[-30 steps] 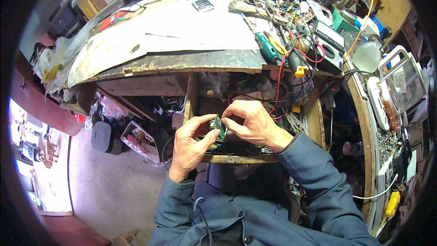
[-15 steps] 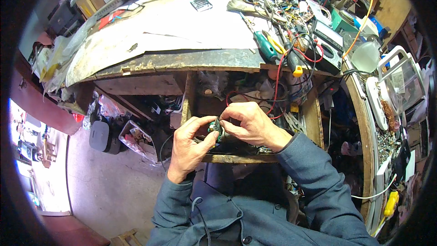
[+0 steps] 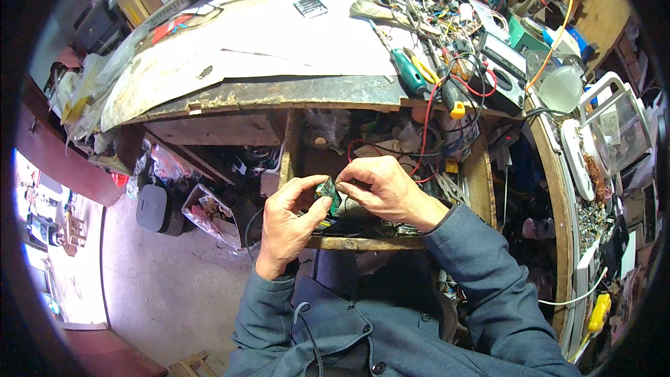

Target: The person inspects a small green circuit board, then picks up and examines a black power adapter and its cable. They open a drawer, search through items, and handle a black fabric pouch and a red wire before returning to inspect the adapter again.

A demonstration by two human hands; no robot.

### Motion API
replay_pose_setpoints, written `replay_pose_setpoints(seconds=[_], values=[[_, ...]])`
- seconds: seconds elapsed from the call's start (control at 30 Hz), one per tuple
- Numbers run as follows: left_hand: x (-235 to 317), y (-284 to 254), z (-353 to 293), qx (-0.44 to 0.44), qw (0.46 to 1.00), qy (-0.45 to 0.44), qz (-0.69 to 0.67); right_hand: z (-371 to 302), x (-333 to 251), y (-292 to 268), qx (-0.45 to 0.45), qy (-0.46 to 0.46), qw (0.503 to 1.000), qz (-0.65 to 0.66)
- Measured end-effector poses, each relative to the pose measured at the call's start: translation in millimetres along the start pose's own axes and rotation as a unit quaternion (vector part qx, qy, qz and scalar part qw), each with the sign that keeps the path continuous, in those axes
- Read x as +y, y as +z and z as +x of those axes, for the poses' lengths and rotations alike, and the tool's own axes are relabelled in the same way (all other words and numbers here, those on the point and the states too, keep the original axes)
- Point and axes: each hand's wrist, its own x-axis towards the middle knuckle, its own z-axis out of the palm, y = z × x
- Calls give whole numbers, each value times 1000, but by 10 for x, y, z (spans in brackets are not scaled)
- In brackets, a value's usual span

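Note:
My left hand [image 3: 285,222] is closed, pinching a small green circuit board [image 3: 335,202] between thumb and fingers. The board stands tilted, with its green face turned partly to the right. Close against its right edge is my right hand [image 3: 385,187], its thumb and fingertips pressed together. Whatever those fingertips hold, if anything, is too small to make out. Both hands are over an open wooden drawer [image 3: 370,244] at the front of the bench, crowded with cables and loose parts.
White sheets [image 3: 265,42] cover the bench top. At its right lie a green-handled screwdriver [image 3: 407,70], pliers with yellow grips [image 3: 423,70], a black multimeter [image 3: 504,77] with red and black leads, and a wire heap [image 3: 447,14]. Another screwdriver [image 3: 599,313], yellow-handled, is at far right.
The circuit board has turned in my left hand, showing more of its green face. My right fingertips have shifted slightly at its edge.

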Motion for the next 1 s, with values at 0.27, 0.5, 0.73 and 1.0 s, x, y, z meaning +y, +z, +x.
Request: replay_pose_setpoints(seconds=[0.27, 0.5, 0.73, 1.0], values=[[33, -19, 8, -24, 999, 13, 47, -4, -6, -14, -5, 18, 1000, 3], [130, -36, 1, -34, 991, 52, 122, 7, -5, 0, -20, 39, 999, 16], [86, 71, 29, -2, 966, 184, 182, -4, -45, -29, -21, 103, 994, 16], [61, 86, -48, 19, 959, 196, 204, 2, -79, -8, -42, 124, 991, -20]])
